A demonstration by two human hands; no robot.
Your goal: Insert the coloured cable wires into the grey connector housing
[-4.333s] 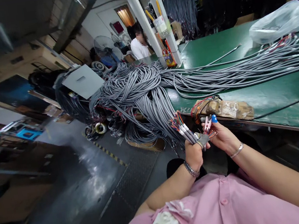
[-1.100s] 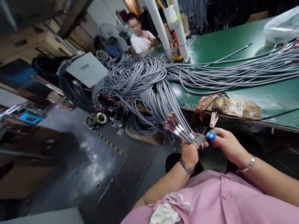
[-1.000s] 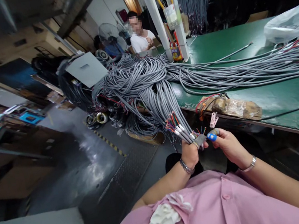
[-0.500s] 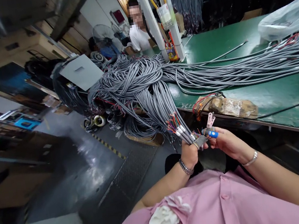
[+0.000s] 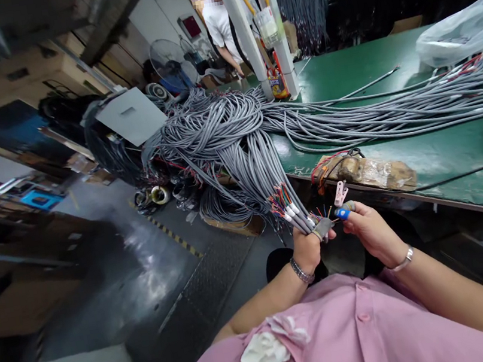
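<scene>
My left hand (image 5: 306, 251) is closed around the end of a grey cable (image 5: 306, 221), with thin coloured wires (image 5: 321, 214) fanning out of it. Grey tape wraps a finger of that hand. Just to the right, my right hand (image 5: 371, 233) is pinched, blue tape on its thumb and grey tape on a finger. A thin wire appears to run into this pinch. Close above the right fingertips is a pink clothespin (image 5: 341, 193). Beside my left hand hang more grey cables (image 5: 253, 164), their coloured wire ends (image 5: 284, 200) bared near white bands.
Grey cables (image 5: 386, 114) lie in a long bundle on the green table (image 5: 461, 163). A taped cardboard-like block (image 5: 376, 173) sits at its near edge. White posts (image 5: 241, 30) rise from the table, a plastic bag (image 5: 464, 30) lies right, and a person (image 5: 218, 24) stands behind.
My right hand has drawn slightly right, away from my left hand, and the wire tips between them now show. The person behind has gone from low down to standing.
</scene>
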